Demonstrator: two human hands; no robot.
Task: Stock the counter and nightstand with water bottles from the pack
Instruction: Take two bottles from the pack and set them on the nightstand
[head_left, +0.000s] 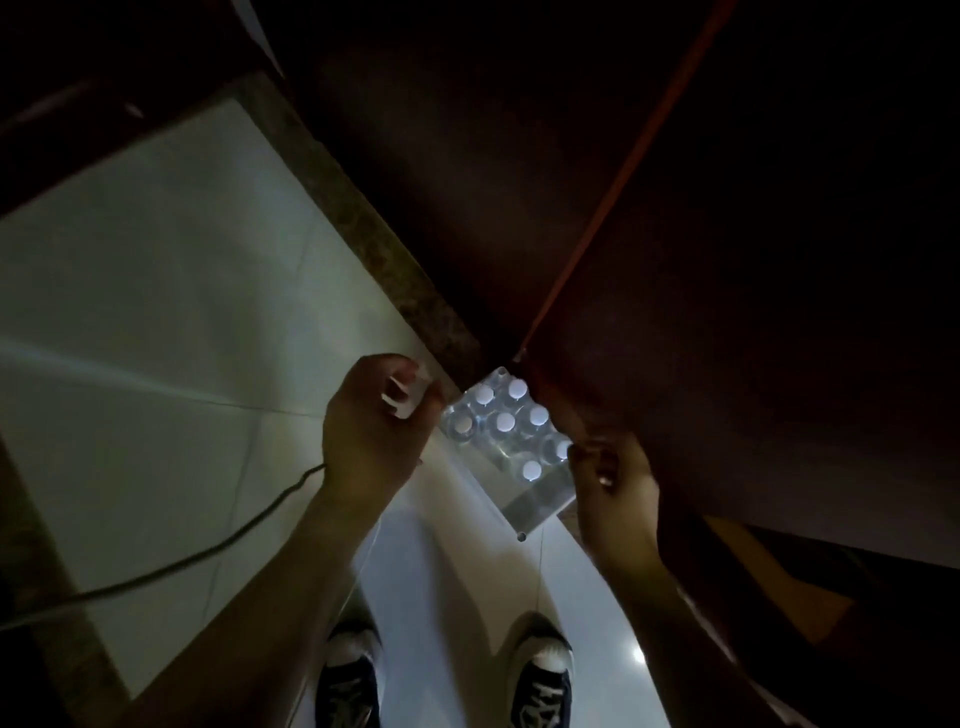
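A shrink-wrapped pack of water bottles (506, 441) with white caps stands on the pale tiled floor against a dark wooden cabinet. Several caps show at its far end; the near end looks empty under the clear wrap. My left hand (371, 431) is at the pack's left side, its fingers closed on a small white thing that looks like a bottle top, mostly hidden by the fingers. My right hand (613, 483) is at the pack's right edge, fingers pinched on the plastic wrap (540, 499).
The dark cabinet (675, 260) fills the upper right, with a speckled stone strip (363, 234) along its base. A dark cable (182, 561) runs across the floor on the left. My two dark sneakers (348, 680) stand at the bottom. The scene is dim.
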